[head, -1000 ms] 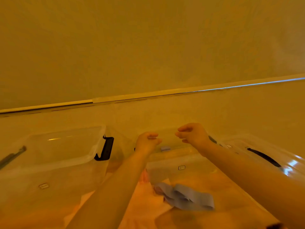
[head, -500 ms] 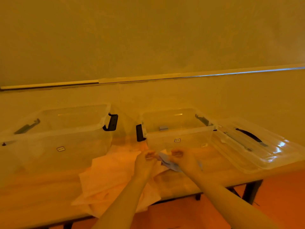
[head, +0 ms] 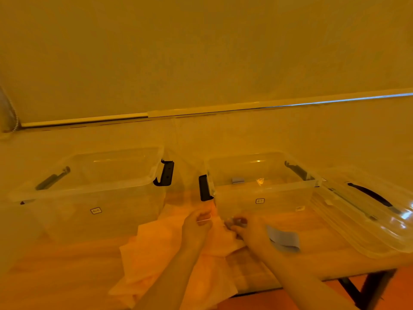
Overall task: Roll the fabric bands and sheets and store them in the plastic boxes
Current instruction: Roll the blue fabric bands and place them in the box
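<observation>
A strong amber cast flattens all colours, and the clear plastic is hard to trace against the pale wall (head: 201, 52). The left box (head: 89, 193) is cut off at the frame's left edge, and the lid (head: 368, 211) runs out of frame at the right. What the right hand (head: 248, 229) has at its fingertips is blurred: it looks like the rolled end of the grey band (head: 283, 239), but the roll itself cannot be made out clearly. A small grey piece (head: 237, 180) shows through the right box (head: 263, 191); whether it lies inside or is part of the box cannot be told.

The worktop (head: 55, 265) is light wood on dark legs, with an orange floor (head: 402, 285) showing below it at the right. A rail (head: 223, 107) runs across the wall behind. The two open boxes stand side by side at the far edge, well apart, each with black latches; the lid lies just right of the right box. A pale sheet (head: 161, 253) lies crumpled on the worktop, near the boxes' fronts, draping over the near edge.

Both bare forearms reach in from the bottom. The left hand (head: 196, 224) is curled, fingers pinching a fold of the sheet just in front of the right box. The right hand, just beside it, is curled with fingertips pinching the band's end; the rest of the band lies flat on the worktop to its right.
</observation>
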